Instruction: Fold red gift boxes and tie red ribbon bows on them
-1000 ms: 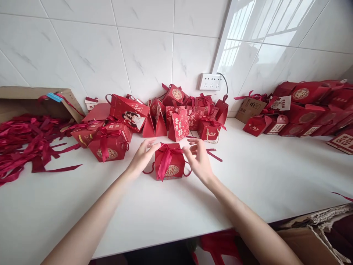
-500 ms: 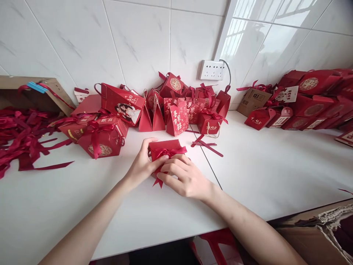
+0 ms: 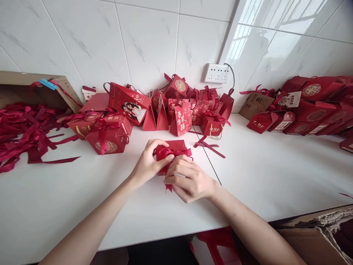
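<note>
A small red gift box point(image 3: 176, 144) stands on the white table in front of me, with a red ribbon bow point(image 3: 179, 151) across its top. My left hand point(image 3: 151, 162) grips the box from its left side, the thumb pressing near the bow's knot. My right hand point(image 3: 190, 178) has its fingers closed on the ribbon's hanging tail point(image 3: 168, 187) at the box's front. Much of the box's front is hidden behind the right hand.
Finished-looking red gift boxes point(image 3: 180, 117) line the tiled wall. Loose red ribbons point(image 3: 35, 125) spill from a cardboard box point(image 3: 33, 78) at left. More red boxes point(image 3: 317, 110) are stacked at right. Short ribbon pieces point(image 3: 211, 146) lie beyond my right hand. An open carton point(image 3: 311, 235) stands lower right.
The view has shifted slightly. My right fingers have moved down along the ribbon tail, closing over more of it. My left hand keeps its hold on the gift box.
</note>
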Motion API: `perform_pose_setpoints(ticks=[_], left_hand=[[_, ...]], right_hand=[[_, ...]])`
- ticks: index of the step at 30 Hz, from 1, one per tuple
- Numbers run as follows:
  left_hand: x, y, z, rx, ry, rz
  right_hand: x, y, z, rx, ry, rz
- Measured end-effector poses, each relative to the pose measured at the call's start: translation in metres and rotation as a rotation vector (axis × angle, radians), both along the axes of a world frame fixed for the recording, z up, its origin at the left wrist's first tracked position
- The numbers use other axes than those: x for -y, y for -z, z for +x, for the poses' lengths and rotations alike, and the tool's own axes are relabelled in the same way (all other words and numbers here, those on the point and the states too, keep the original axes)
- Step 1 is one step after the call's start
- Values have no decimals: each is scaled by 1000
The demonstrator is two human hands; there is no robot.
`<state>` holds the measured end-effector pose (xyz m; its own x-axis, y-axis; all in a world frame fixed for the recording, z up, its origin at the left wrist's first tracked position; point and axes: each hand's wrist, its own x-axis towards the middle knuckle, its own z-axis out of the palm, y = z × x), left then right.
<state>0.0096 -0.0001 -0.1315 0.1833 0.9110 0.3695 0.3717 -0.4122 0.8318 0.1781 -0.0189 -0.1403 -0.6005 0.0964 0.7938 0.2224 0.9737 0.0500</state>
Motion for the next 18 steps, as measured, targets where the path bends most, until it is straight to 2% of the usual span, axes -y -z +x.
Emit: perform_pose_setpoints(ticks=[2,8,15,18], left_hand=[[0,0,0,-2,5,11],[-3,3,-2,35,-14,-15],[-6,8,-3,116,-92,-86],[-8,10,-3,161,-94,-109]], right_hand=[[-1,1,2,-51,-10,-9],[-7,7,13,-170,116,25],[-11,10,13,-201,51,3],[-10,7,12,-275,77,-33]])
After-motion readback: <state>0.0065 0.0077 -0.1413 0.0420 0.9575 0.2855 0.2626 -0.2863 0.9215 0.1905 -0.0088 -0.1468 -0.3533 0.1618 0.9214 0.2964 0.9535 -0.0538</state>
